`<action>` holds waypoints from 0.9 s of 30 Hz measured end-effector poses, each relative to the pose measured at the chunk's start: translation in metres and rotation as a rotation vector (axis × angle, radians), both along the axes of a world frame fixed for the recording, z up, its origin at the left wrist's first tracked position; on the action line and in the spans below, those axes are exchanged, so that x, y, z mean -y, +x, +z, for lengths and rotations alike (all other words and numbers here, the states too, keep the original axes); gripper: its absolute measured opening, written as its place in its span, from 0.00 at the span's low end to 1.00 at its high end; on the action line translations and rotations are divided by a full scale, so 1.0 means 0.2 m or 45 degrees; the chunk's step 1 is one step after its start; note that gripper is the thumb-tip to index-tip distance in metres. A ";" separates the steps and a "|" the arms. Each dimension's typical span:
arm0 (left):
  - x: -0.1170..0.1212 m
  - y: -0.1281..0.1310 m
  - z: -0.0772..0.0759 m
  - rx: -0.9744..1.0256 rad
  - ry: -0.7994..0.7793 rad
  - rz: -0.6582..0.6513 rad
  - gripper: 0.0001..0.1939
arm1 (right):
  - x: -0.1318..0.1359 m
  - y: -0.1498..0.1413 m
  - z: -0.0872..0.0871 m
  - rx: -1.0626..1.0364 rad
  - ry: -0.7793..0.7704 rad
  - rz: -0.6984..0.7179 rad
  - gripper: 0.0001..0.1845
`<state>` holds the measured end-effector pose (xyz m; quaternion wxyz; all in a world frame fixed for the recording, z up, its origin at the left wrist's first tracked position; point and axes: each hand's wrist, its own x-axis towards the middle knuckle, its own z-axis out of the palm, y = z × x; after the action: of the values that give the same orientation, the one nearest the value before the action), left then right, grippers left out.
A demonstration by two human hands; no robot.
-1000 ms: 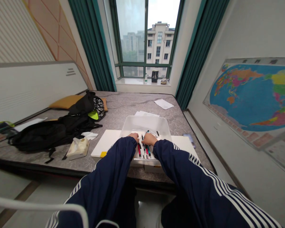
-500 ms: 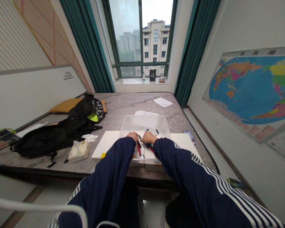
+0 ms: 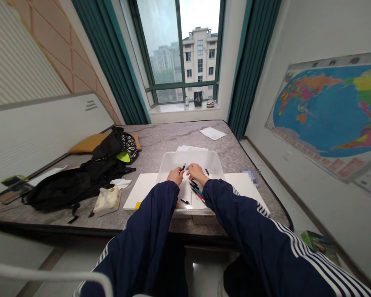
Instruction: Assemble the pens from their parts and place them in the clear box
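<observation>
A translucent plastic bin lies before me with both hands over it. My left hand is closed on a dark pen, its tip sticking up past the fingers. Close by on the right, my right hand has its fingers bent and slightly apart, near that pen; I make out nothing in them. Under the right hand, several pens, black, green and red, lie together on the bin's floor. One black pen lies near the front wall, another dark pen towards the right.
White boards or box lids show on both sides of the bin. On the grey marbled bed surface are a tissue pack, a black backpack and paper sheets. A wall map hangs at the right.
My hands have lifted slightly from the pens. A dark pen now points up from my left hand. The red and white pens that lay between the hands are no longer in that spot.
</observation>
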<state>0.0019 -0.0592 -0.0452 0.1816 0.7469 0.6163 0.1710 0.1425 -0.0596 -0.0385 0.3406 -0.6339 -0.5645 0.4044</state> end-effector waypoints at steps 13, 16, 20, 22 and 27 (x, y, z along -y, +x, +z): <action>0.04 -0.01 0.06 0.168 0.267 -0.097 0.15 | -0.09 0.03 -0.04 -0.189 0.006 -0.143 0.19; 0.07 0.00 0.09 0.196 0.247 -0.077 0.12 | -0.10 0.02 -0.04 -0.357 0.002 -0.138 0.17; 0.06 0.01 0.09 0.200 0.164 -0.086 0.18 | -0.11 0.02 -0.05 -0.319 0.037 -0.105 0.18; 0.05 0.01 0.08 0.192 0.151 -0.083 0.19 | -0.11 0.02 -0.05 -0.255 0.064 -0.094 0.19; 0.06 0.01 0.06 0.234 0.224 -0.097 0.15 | -0.12 0.03 -0.04 -0.019 0.131 -0.078 0.21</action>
<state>0.0041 -0.0709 -0.0329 0.1773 0.7640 0.5509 0.2852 0.1491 -0.0360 -0.0474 0.3893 -0.6295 -0.5623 0.3688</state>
